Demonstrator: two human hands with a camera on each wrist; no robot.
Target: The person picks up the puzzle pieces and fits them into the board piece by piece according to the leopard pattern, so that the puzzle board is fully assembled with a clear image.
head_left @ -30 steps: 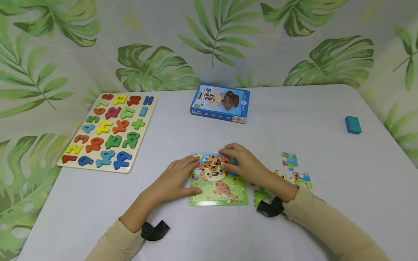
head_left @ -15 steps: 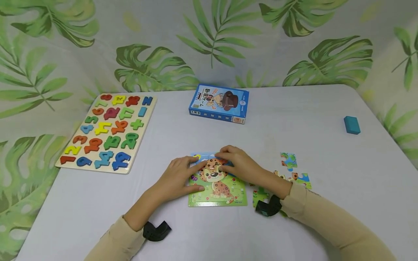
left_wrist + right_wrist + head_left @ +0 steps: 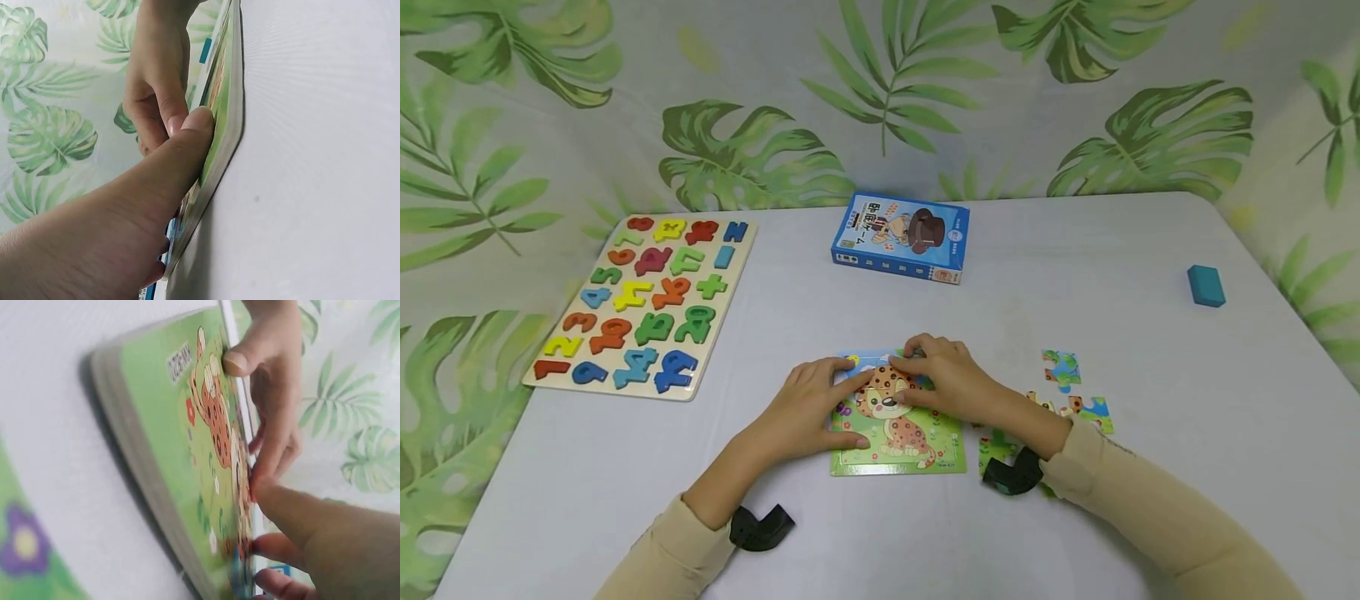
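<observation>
A framed jigsaw puzzle [image 3: 910, 460] with a spotted leopard cub on green grass lies flat before me. My left hand [image 3: 808, 408] rests on its left side, thumb low and fingers reaching over the cub's head. Across the upper right, my right hand [image 3: 951, 383] touches the puzzle with thumb and forefinger spread apart, covering that corner. Neither wrist view shows a piece lifted in the fingers. In the right wrist view the green lower border of the puzzle [image 3: 150, 381] is seen close. Loose jigsaw pieces [image 3: 1062, 368] lie to the right, some under my right forearm.
A wooden number board [image 3: 715, 312] with coloured digits lies at the left. Behind the puzzle is a blue game box [image 3: 898, 237]. A small teal block [image 3: 1206, 286] sits near the right edge of the white table [image 3: 880, 542]. A leaf-patterned cloth hangs behind.
My right hand has slid a little to the left across the top of the puzzle. The left hand stays on the left side, its fingers slightly shifted. The loose pieces stay put.
</observation>
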